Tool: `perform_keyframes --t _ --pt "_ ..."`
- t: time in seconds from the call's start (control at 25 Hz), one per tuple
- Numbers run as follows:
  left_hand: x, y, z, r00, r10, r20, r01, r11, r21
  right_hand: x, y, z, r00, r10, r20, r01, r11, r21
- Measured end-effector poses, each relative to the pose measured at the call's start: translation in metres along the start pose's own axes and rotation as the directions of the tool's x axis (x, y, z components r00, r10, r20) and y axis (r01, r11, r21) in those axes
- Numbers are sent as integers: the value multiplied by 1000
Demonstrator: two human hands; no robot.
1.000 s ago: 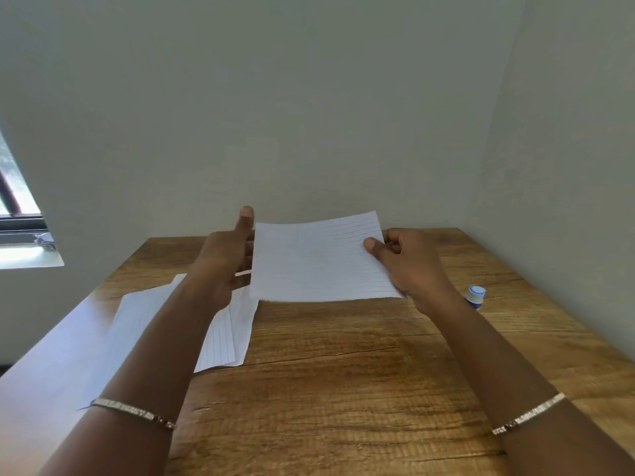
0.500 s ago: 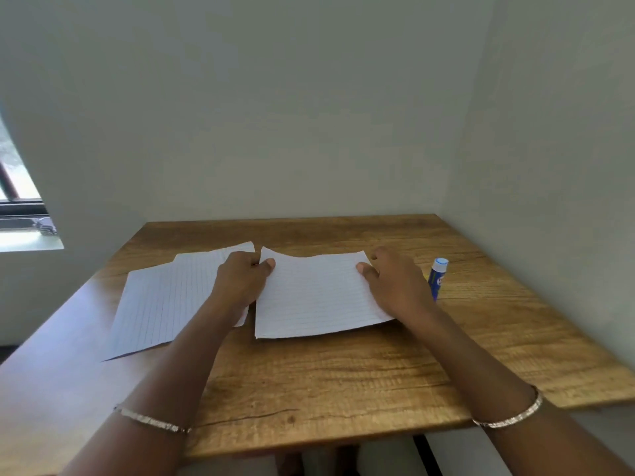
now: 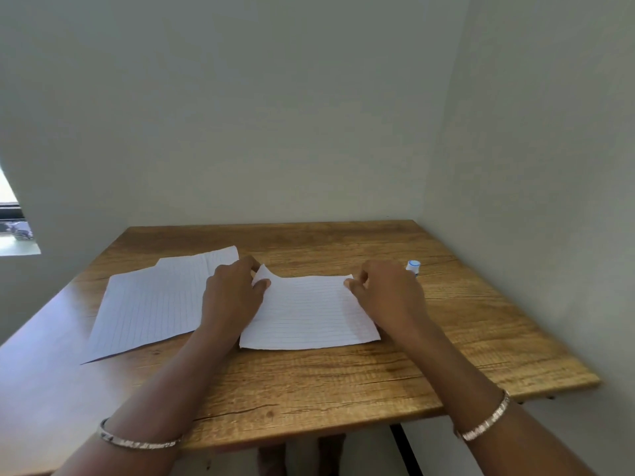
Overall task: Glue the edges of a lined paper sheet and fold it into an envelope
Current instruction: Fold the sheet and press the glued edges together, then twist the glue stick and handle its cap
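A white lined paper sheet [image 3: 309, 314] lies on the wooden table [image 3: 326, 383] in front of me. My left hand [image 3: 233, 293] pinches its far left corner, which curls up off the table. At the far right corner, my right hand [image 3: 388, 293] grips the sheet between thumb and fingers. A glue stick [image 3: 413, 266] with a white and blue cap stands just behind my right hand, mostly hidden by it.
Other lined sheets [image 3: 154, 300] lie spread on the table's left side, partly under my left wrist. Grey walls close in behind and to the right of the table. A window [image 3: 13, 228] shows at the far left.
The sheet was held up in the air a second ago; it has come down flat onto the table. Both hands have shifted to its far corners, and the left corner is lifted.
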State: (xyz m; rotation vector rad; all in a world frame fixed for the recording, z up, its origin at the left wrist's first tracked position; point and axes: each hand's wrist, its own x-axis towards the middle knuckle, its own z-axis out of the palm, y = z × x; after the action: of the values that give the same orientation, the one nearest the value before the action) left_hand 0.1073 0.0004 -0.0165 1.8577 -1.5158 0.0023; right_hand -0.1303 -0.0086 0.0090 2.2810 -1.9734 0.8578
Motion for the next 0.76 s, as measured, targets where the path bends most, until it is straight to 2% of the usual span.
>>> perform_keyframes --t 0.04,0.12,0.16,0.2,0.24,0.28,0.32,0.36,0.44,0.56,0.64,0.72,0.76 --pt "-1 1 0 1000 16 -8 -16 1000 23 -6 5 -9 990 19 -142 -13 999 46" --pt "-3 4 -3 995 59 -77 -49 990 131 -20 22 -28 888 109 -446 -42 987 156" --pt "-5 6 -6 988 82 -133 -56 980 190 -24 36 -35 840 183 -511 -64 968 241" --pt "-6 8 -8 976 107 -189 -61 970 234 -25 51 -39 834 271 -481 -110 936 335" --pt "-7 11 -9 961 136 -239 -72 964 257 -23 63 -40 869 357 -343 -201 887 415" --pt "-8 14 -10 948 158 -276 -86 963 257 -19 73 -38 906 398 -146 -295 838 459" --pt "-9 17 -10 941 168 -294 -99 967 235 -15 79 -33 920 391 18 -352 808 473" --pt "-10 21 -9 940 172 -294 -116 973 201 -12 80 -28 924 364 116 -373 796 477" --pt "-12 29 -7 943 210 -259 -185 975 120 -7 80 -18 937 323 133 -346 801 489" --pt "-11 49 -1 933 323 -158 -324 946 21 -2 82 -11 954 295 60 -288 836 468" --pt "-3 67 3 922 377 -91 -386 915 -122 3 77 -16 968 251 9 -222 839 496" --pt "11 85 5 930 368 0 -344 869 -357 14 64 -22 988 152 17 -137 829 543" --pt "16 93 6 932 352 86 -263 821 -506 21 56 -25 994 90 68 -113 803 585"
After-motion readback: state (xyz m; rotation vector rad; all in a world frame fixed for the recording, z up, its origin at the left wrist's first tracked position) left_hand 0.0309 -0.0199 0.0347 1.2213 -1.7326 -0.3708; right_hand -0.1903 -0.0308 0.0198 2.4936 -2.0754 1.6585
